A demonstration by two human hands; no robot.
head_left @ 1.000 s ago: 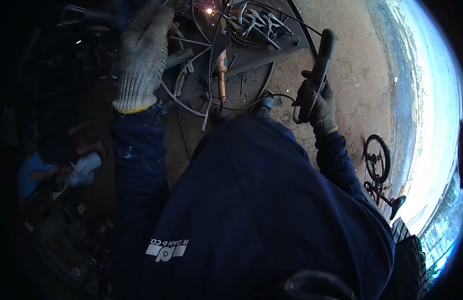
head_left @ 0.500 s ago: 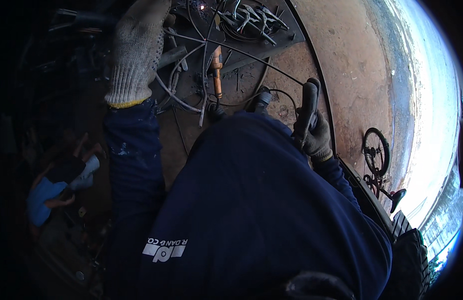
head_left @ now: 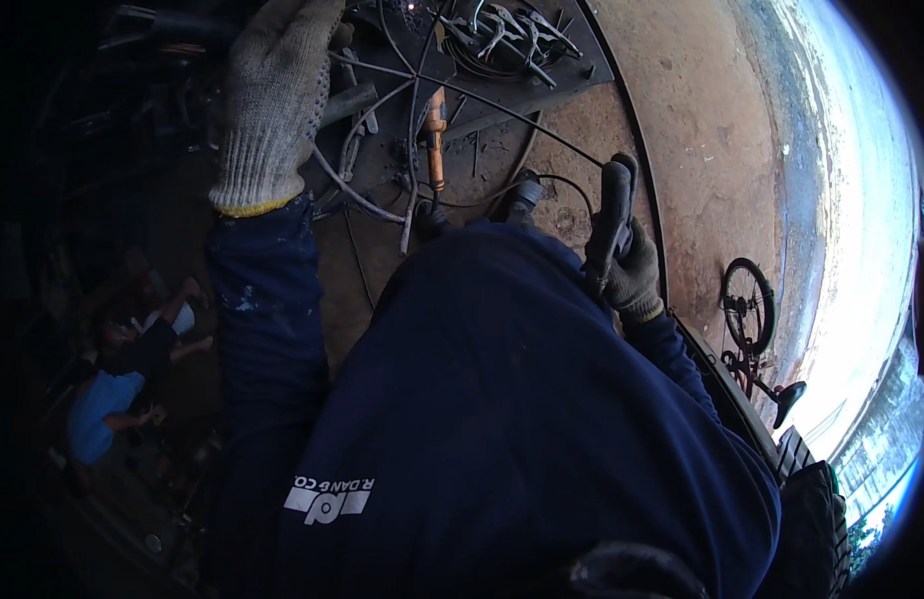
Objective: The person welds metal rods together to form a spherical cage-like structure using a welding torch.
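My right hand [head_left: 637, 275], in a grey work glove, is closed around a dark welding electrode holder [head_left: 612, 215]. A long thin electrode [head_left: 512, 115] slants from its jaws up to where several bent metal rods [head_left: 377, 100] meet on the dark workbench. My left hand [head_left: 272, 100], in a pale knitted glove with a yellow cuff edge, is raised at the upper left. Its fingers run into the top edge, so what they hold, if anything, is hidden. Between the rods and me lies an orange-bodied power tool [head_left: 435, 145].
Locking pliers [head_left: 502, 35] and coiled wire lie at the bench's far right. A cable [head_left: 572, 185] loops below the electrode holder. A bicycle [head_left: 748, 309] and a tyre [head_left: 796, 454] stand at the right. Another person in a blue shirt [head_left: 103, 414] is at the left.
The view has shifted slightly. A small red glow where the rods meet has faded. The person at the left has changed posture. My right hand keeps its grip on the electrode holder.
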